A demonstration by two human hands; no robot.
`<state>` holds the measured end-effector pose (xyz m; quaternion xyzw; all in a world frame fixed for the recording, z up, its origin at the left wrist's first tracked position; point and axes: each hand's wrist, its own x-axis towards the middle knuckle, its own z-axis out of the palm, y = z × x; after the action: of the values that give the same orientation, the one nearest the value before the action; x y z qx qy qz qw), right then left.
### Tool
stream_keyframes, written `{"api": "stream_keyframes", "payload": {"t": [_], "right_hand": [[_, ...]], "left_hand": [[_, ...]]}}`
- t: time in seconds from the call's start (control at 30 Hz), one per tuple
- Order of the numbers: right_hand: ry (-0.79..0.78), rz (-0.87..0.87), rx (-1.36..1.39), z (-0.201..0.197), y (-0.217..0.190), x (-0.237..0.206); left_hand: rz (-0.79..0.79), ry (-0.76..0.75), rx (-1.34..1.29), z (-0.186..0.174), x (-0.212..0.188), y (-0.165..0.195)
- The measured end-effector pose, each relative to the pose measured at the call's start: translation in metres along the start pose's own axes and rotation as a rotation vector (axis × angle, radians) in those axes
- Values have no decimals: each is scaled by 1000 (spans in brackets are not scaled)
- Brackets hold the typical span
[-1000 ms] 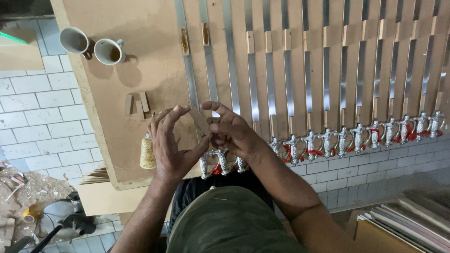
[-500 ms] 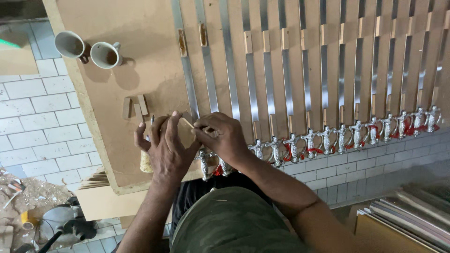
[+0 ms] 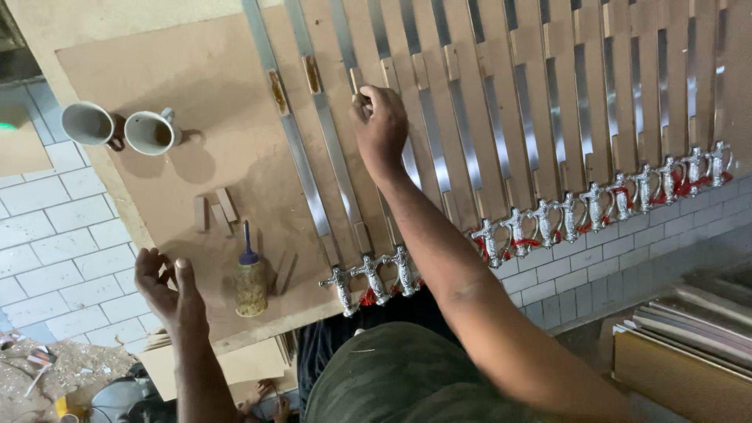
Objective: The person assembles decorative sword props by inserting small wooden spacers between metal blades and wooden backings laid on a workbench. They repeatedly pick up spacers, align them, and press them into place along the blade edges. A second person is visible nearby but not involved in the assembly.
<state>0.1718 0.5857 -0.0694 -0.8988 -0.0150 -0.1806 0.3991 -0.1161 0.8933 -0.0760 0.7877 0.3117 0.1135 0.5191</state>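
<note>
Right hand point(image 3: 381, 125) at twelve o'clock, fingers pinching a small flat wooden block point(image 3: 356, 81) onto a long shiny metal blade point(image 3: 356, 141). Best pressed down flat and straight. Left hand point(image 3: 168, 288) at eight o'clock, spread, holding nothing, near the small yellow glue bottle point(image 3: 251, 283).

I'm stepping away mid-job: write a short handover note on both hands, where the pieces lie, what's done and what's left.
Right hand: reached out over the board, fingers pressing a small wooden block onto the third metal blade from the left.
Left hand: open, empty, at the board's near edge beside the glue bottle.
Loose wooden blocks lie left of the bottle; two cups stand at the far left.
Done: blades on the right carry blocks between them.
Left: the leftmost blades lie apart, not yet joined by blocks.
</note>
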Motion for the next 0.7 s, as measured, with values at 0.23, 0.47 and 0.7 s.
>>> {"api": "stream_keyframes", "payload": {"t": [0.23, 0.47, 0.7], "right_hand": [[31, -65, -93, 11, -2, 4], [4, -69, -143, 5, -9, 7], [-42, -77, -187, -11, -41, 21]], "left_hand": [[54, -23, -38, 11, 8, -31], [90, -33, -95, 16, 9, -27], [111, -35, -91, 18, 10, -28]]}}
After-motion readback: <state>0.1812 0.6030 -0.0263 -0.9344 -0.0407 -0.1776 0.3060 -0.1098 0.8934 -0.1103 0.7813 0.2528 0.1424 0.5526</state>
